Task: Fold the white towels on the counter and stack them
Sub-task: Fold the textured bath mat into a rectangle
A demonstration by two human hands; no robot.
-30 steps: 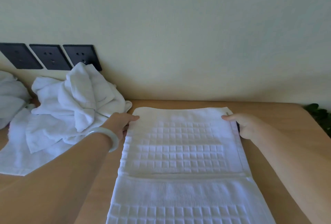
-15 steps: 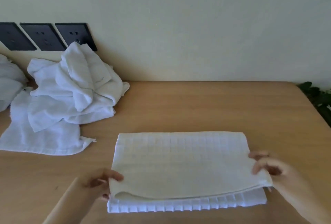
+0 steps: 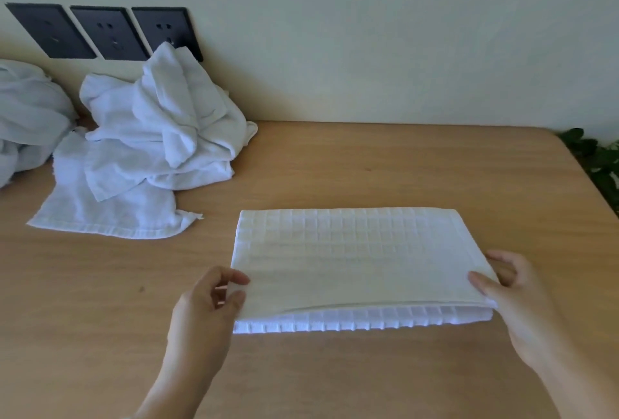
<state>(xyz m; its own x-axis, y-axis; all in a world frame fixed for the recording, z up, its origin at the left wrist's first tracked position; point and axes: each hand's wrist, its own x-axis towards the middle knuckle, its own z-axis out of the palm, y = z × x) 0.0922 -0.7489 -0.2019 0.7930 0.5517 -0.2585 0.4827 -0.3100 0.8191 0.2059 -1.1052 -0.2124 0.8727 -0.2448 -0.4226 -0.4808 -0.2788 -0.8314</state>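
Towel folding is happening right in front of us, on the wooden counter (image 3: pixel 385 164). We are holding the folded towel (image 3: pixel 351 251) at its near corners. Our left hand (image 3: pixel 204 314) is pinching the near left corner of the top layer between thumb and fingers. Our right hand (image 3: pixel 522 304) is pinching the near right corner, with the thumb lying on top and the fingers curling around the side edge. Both hands are closed on the cloth.

We are seeing the towel lying flat near the middle of the counter, a bit to the right. It is showing little squares all over it. The top layer is lifting a little along the near edge, and the bottom layer is peeking out under it like a thin strip.

Farther back on the left, a pile of loose towels (image 3: pixel 157 137) is sitting all bunched up. One of them is spreading flat toward us at the bottom of the pile. The pile is well apart from the towel we are holding. More white cloth (image 3: pixel 26 113) is resting at the far left edge.

Behind the pile, three dark wall sockets (image 3: pixel 110 33) are sitting in a row on the pale wall (image 3: pixel 402 33). The top of the pile is covering part of the nearest socket. Green leaves (image 3: pixel 596 157) are poking in at the far right, past the counter's corner.
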